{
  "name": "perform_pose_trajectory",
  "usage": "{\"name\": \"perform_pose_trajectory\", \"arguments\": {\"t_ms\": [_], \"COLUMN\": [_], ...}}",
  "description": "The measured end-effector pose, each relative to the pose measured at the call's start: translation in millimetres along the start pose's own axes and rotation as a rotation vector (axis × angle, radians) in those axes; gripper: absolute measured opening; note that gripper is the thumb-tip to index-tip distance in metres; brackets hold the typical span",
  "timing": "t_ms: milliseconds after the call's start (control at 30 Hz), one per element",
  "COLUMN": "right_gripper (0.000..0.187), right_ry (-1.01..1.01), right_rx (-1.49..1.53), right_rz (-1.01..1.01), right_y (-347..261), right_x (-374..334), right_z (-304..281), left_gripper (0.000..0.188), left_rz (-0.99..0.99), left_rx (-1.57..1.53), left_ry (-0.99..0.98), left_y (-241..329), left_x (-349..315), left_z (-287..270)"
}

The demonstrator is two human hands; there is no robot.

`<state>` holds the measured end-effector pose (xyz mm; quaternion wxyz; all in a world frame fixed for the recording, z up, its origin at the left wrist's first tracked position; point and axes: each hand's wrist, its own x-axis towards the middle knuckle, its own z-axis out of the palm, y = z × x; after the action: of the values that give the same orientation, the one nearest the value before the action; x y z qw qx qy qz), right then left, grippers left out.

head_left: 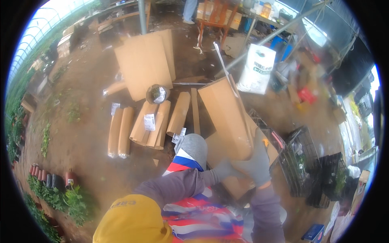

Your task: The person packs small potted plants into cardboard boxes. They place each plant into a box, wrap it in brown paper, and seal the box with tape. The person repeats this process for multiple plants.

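A large folded sheet of brown cardboard (227, 117) leans up in front of my lap, its near part between my knees. My right hand (256, 162), in a grey glove, grips the sheet's right edge, thumb toward the left and fingers stretched up along the fold. Close beside it, my left hand (227, 170), also gloved in grey, lies against the lower cardboard; its fingers are smeared and partly hidden. To the left, several rolled cardboard tubes (125, 131) lie on the ground, some with white labels. One short round tube (158, 94) shows its dark open end.
Flat cardboard sheets (144, 62) lie beyond the tubes. A white sack (257, 69) stands at the far right, near a metal pole (247, 56). Black plastic crates (300, 160) are at my right. Leafy plants (77, 202) lie at the left, and a wooden chair (217, 20) stands behind.
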<state>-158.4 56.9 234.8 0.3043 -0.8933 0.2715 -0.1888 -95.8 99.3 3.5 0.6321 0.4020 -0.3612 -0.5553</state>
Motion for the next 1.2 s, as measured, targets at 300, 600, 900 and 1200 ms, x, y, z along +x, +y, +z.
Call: {"name": "perform_pose_trajectory", "arguments": {"t_ms": [300, 600, 900, 1200], "right_gripper": [0.097, 0.104, 0.088, 0.020], "right_ry": [0.046, -0.099, 0.103, -0.162], "right_rx": [-0.014, -0.331, 0.008, 0.081], "right_rz": [-0.463, -0.780, -0.662, 0.005], "right_y": [9, 12, 0, -96], "right_x": [37, 79, 138, 42], "right_z": [12, 19, 65, 142], "left_gripper": [0.054, 0.055, 0.047, 0.058], "left_rz": [-0.149, 0.363, 0.151, 0.261], "left_rx": [0.011, 0.582, -0.182, 0.366], "left_ry": [0.211, -0.110, 0.451, 0.789], "left_y": [183, 316, 288, 243], "left_x": [-79, -183, -202, -233], "left_z": [-77, -139, -143, -209]}}
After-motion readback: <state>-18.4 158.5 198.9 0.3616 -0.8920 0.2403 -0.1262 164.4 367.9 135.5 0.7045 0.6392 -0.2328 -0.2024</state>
